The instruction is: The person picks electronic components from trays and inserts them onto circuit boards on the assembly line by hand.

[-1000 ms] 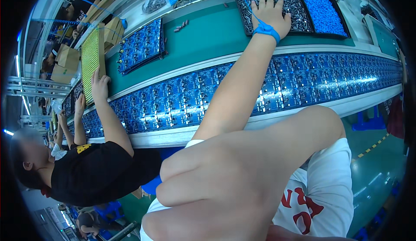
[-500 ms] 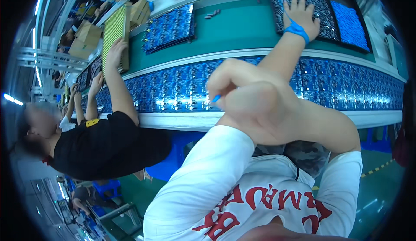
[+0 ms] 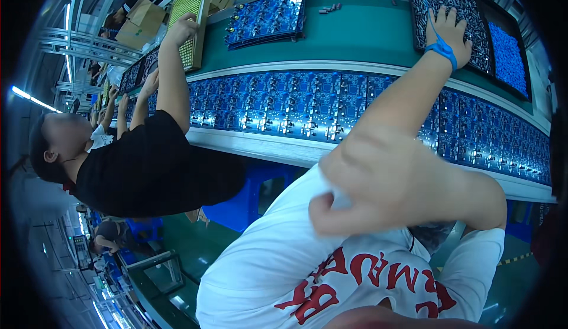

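Note:
My left hand (image 3: 448, 32) lies with fingers spread on a dark tray (image 3: 421, 40) filled with small black and silvery parts. A blue wrist strap (image 3: 442, 51) with a thin cord is around its wrist. My right hand (image 3: 378, 184) is close in front, across my left arm, its fingers curled and smeared by motion. Whether it holds anything cannot be made out. Beyond it, blue circuit boards (image 3: 266, 104) stand in a long row along the line. To the right of the black parts, a second dark tray holds small blue parts (image 3: 507, 60).
A stack of blue circuit boards (image 3: 266, 21) rests on the green bench, with a few small loose parts (image 3: 330, 9) beside it. At left a co-worker in black (image 3: 154, 163) reaches to a yellow-green tray (image 3: 188, 24). A blue stool (image 3: 248, 196) stands between us.
My right hand has moved down and its grip has shifted; the small blue piece seen at its fingers no longer shows. My left hand stays on the tray. The view has shifted.

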A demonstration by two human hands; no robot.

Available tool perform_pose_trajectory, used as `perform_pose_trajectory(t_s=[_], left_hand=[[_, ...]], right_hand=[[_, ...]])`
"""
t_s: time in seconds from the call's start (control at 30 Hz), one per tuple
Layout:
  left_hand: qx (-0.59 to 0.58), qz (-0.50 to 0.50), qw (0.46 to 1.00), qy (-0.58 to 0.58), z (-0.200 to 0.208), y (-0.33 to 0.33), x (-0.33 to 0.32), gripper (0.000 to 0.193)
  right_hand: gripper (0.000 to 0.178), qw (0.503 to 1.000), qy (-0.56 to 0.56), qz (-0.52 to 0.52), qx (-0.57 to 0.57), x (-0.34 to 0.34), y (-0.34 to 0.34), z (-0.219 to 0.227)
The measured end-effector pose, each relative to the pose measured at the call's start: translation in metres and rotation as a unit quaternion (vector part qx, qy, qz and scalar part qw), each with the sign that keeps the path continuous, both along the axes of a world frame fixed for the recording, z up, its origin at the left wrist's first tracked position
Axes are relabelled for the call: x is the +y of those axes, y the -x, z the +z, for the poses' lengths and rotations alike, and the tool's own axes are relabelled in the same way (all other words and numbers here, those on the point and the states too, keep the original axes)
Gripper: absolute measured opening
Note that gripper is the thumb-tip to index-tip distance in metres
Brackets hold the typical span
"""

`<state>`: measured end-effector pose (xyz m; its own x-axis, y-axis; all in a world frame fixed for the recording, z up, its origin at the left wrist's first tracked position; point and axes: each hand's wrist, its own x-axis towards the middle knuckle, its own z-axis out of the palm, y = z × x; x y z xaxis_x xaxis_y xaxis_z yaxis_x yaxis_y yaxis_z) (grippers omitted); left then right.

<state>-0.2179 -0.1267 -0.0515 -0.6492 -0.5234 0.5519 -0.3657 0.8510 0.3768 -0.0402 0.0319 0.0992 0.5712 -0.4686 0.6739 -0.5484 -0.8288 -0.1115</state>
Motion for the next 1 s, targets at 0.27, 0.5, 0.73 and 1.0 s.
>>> perform_pose_trajectory(t_s=[0.27, 0.5, 0.73, 1.0], left_hand=[[0.011, 0.006, 1.0, 0.012, -0.006, 0.001, 0.001, 0.056], [0.018, -0.003, 1.0, 0.007, -0.006, -0.004, 0.002, 0.055], [0.0, 0.027, 0.997, 0.079, 0.004, -0.009, 0.006, 0.05], [-0.146, 0.058, 0.987, 0.044, 0.042, -0.016, 0.015, 0.055]], right_hand=[[0.013, 0.978, -0.092, 0.092, 0.162, 0.048, -0.02, 0.017], [0.015, 0.977, -0.183, 0.11, -0.004, 0.027, -0.011, 0.027], [0.019, 0.857, -0.284, 0.269, -0.336, 0.01, -0.034, 0.017], [0.02, 0.815, -0.387, 0.266, -0.34, 0.016, -0.016, 0.006]])
